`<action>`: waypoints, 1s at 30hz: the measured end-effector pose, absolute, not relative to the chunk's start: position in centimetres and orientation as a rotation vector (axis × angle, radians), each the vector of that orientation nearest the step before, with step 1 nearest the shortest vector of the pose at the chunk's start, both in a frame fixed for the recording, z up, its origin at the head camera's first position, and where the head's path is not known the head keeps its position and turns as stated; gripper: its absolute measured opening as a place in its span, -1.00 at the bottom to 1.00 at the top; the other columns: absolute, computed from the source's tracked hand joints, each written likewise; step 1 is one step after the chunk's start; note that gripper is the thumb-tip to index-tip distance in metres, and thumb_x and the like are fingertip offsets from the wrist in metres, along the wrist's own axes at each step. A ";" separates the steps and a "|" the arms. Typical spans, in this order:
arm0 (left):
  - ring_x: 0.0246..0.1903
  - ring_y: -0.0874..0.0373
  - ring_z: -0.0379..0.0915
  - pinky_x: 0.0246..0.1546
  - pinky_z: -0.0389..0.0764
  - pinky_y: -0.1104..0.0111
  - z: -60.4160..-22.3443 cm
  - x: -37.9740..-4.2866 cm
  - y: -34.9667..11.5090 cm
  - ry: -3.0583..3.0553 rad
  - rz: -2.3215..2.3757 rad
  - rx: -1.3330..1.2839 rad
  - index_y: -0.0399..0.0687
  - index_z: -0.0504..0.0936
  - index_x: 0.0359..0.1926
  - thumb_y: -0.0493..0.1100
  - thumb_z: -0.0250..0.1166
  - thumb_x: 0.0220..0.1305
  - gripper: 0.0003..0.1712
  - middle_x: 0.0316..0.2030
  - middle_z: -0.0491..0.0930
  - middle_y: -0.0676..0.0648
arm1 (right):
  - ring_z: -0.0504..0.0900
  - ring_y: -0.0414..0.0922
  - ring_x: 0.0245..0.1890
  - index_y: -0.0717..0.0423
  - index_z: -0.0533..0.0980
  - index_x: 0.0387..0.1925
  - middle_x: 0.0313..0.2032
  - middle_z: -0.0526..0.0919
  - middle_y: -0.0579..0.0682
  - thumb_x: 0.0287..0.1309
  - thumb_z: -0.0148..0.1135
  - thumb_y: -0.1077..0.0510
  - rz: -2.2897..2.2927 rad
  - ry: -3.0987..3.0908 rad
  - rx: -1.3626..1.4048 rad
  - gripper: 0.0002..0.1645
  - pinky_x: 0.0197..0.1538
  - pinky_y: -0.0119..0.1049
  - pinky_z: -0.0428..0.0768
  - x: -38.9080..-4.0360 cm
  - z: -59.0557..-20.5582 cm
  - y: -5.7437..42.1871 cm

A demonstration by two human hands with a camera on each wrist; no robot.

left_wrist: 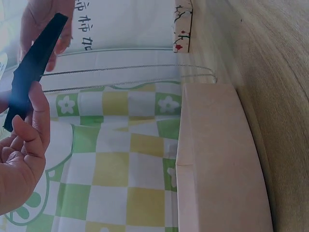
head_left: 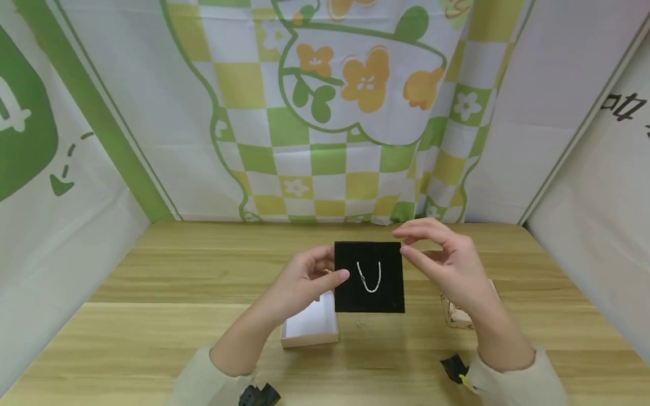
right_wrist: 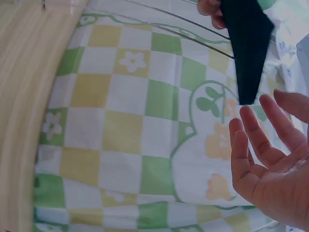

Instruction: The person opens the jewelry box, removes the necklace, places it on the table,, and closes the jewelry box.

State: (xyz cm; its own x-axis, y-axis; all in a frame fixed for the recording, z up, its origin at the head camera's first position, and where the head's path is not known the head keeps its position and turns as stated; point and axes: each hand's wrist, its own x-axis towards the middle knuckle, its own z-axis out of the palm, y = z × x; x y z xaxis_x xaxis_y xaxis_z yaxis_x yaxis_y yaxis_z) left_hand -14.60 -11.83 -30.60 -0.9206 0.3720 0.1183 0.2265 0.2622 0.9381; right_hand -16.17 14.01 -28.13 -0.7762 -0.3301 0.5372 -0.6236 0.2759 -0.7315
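My left hand (head_left: 307,282) grips the left edge of a black square jewellery pad (head_left: 350,296), thumb on its front and fingers behind. A silver chain necklace (head_left: 373,291) lies in a U on the pad's face. In the left wrist view, two long strands of the chain (left_wrist: 130,69) hang from behind the pad down to the table. My right hand (head_left: 444,256) is at the pad's upper right corner with its fingers spread loosely. In the right wrist view, its fingertips (right_wrist: 246,113) are close by the pad's edge; whether they touch it I cannot tell.
An open pale pink box (head_left: 310,339) with a white inside stands on the wooden table (head_left: 178,327), below my left hand. A box piece with a floral branch print (head_left: 459,318) lies partly behind my right wrist. A checkered curtain (head_left: 330,158) hangs behind the table.
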 end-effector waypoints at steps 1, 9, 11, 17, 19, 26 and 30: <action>-0.47 0.17 0.40 -0.55 0.42 0.44 -30.6 -14.6 -11.8 2.390 1.749 0.568 -0.22 0.50 -0.15 -0.14 0.23 0.39 -0.79 -0.34 0.59 -0.04 | 0.57 -0.31 -0.02 0.14 0.67 -0.09 -0.05 0.63 -0.16 0.15 0.34 0.38 1.404 -2.260 0.910 -0.72 -0.11 -0.43 0.64 -15.9 -28.0 14.0; -0.51 0.23 0.35 -0.57 0.40 0.46 -30.5 -14.6 -11.9 2.345 1.797 0.591 -0.26 0.51 -0.04 -0.19 0.20 0.42 -0.78 -0.35 0.65 -0.05 | 0.30 -0.08 0.04 -0.07 0.66 -0.23 -0.07 0.52 -0.09 -0.10 0.55 0.26 0.873 -2.214 1.186 -0.65 0.10 -0.17 0.33 -15.1 -28.3 12.5; -0.50 0.23 0.36 -0.56 0.39 0.46 -30.6 -14.5 -12.0 2.334 1.805 0.593 -0.26 0.50 -0.04 -0.19 0.19 0.43 -0.78 -0.37 0.64 -0.03 | 0.26 -0.03 0.07 -0.09 0.64 -0.24 -0.06 0.50 -0.09 -0.13 0.58 0.19 0.808 -2.235 1.195 -0.64 0.11 -0.04 0.32 -15.0 -28.6 12.2; -0.52 0.19 0.32 -0.54 0.39 0.46 -31.0 -14.7 -12.0 2.323 1.803 0.604 -0.27 0.47 -0.09 -0.18 0.19 0.43 -0.80 -0.48 0.53 0.02 | 0.23 0.03 0.13 -0.15 0.59 -0.29 -0.05 0.44 -0.15 -0.13 0.61 0.08 0.635 -2.303 1.167 -0.64 -0.06 0.17 0.36 -14.6 -29.2 11.5; -0.54 0.19 0.30 -0.54 0.38 0.45 -31.1 -14.8 -11.9 2.324 1.798 0.605 -0.27 0.47 -0.12 -0.18 0.20 0.43 -0.80 -0.51 0.50 0.03 | 0.26 0.03 0.11 -0.13 0.58 -0.31 -0.07 0.46 -0.15 -0.11 0.60 0.10 0.590 -2.294 1.173 -0.66 -0.09 0.13 0.39 -14.6 -29.3 11.3; -0.58 0.19 0.28 -0.54 0.40 0.44 -31.2 -14.7 -11.7 2.340 1.787 0.624 -0.25 0.45 -0.19 -0.18 0.21 0.41 -0.81 -0.57 0.41 0.02 | 0.36 0.06 -0.02 -0.03 0.58 -0.43 -0.21 0.53 -0.12 -0.16 0.60 0.23 0.440 -2.148 1.162 -0.70 -0.29 -0.02 0.48 -14.5 -29.6 10.8; -0.57 0.21 0.30 -0.54 0.41 0.44 -31.1 -14.8 -11.6 2.340 1.791 0.612 -0.26 0.51 -0.08 -0.19 0.20 0.41 -0.80 -0.48 0.56 -0.07 | 0.40 0.08 -0.06 0.02 0.59 -0.49 -0.27 0.55 -0.09 -0.17 0.56 0.29 0.376 -2.092 1.128 -0.74 -0.37 -0.08 0.49 -14.5 -30.0 10.4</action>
State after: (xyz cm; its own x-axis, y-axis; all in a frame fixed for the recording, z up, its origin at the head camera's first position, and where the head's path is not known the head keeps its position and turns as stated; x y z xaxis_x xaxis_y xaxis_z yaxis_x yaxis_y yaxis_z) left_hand -14.80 -11.59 -31.12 -0.9090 0.3931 0.1385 0.2364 0.2127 0.9481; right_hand -14.50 10.40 -29.98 -0.3589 -0.6051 0.7106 -0.8147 0.5746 0.0779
